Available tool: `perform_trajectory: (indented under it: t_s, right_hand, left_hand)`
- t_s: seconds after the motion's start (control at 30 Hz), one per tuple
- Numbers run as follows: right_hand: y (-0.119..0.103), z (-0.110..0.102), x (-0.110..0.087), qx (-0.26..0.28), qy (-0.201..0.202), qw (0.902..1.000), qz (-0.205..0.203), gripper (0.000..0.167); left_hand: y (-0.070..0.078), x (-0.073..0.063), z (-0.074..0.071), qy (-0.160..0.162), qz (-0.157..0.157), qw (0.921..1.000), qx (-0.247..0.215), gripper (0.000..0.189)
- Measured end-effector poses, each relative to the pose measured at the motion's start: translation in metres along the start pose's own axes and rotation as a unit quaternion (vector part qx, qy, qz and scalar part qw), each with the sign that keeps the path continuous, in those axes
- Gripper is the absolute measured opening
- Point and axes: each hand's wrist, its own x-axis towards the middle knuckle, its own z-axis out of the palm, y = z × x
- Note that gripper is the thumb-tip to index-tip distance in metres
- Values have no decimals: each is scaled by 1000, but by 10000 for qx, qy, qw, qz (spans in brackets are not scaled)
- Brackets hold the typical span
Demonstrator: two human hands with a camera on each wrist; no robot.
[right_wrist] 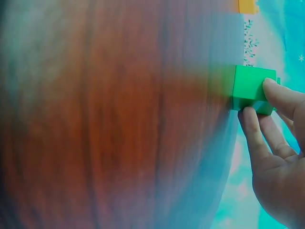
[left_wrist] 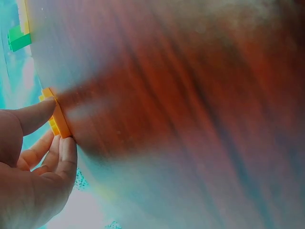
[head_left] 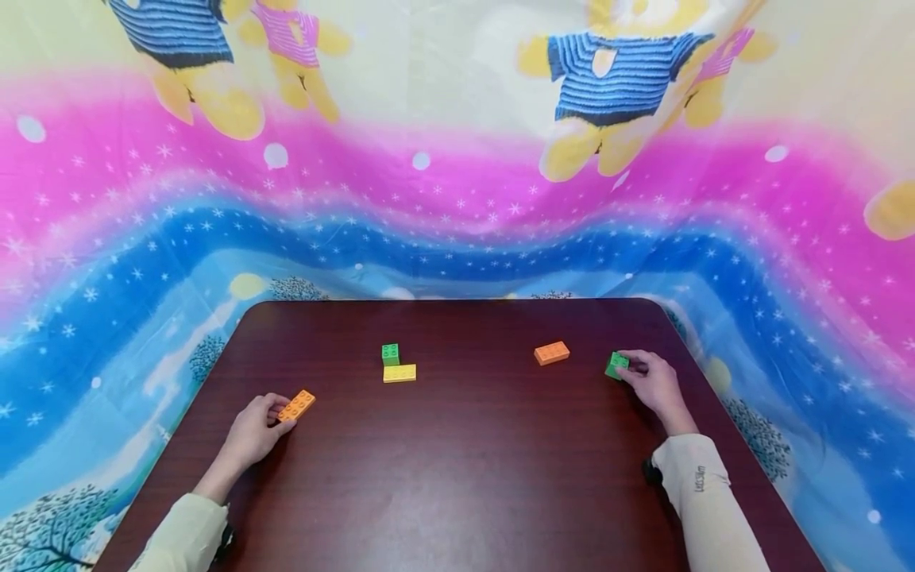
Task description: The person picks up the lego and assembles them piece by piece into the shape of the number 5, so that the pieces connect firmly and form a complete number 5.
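At the left of the table, my left hand (head_left: 255,429) pinches an orange building brick (head_left: 296,406) between thumb and fingers. The left wrist view shows the thumb on one side of this orange brick (left_wrist: 57,114) and fingertips at its lower end. Over at the right side, my right hand (head_left: 652,383) grips a green building brick (head_left: 617,365) by its near side. In the right wrist view the thumb presses one face of the green brick (right_wrist: 252,85), with fingertips against its underside in that view.
Another orange brick (head_left: 552,353) lies left of my right hand. Toward the middle left, a second green brick (head_left: 389,353) stands right behind a flat yellow brick (head_left: 399,372). The dark brown table (head_left: 457,477) ends at a printed cloth (head_left: 457,206) hanging behind.
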Motion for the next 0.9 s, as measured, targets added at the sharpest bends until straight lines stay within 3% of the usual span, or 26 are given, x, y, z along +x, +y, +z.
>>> perform_trajectory:
  t_s: [0.47, 0.9]
  right_hand:
    - [1, 1, 2, 40, 65, 10000, 22, 41]
    - [2, -1, 1, 59, -17, 10000, 61, 42]
  left_hand:
    - [-1, -1, 1, 29, -33, 10000, 20, 35]
    - [-1, 1, 2, 87, 206, 9997, 43, 33]
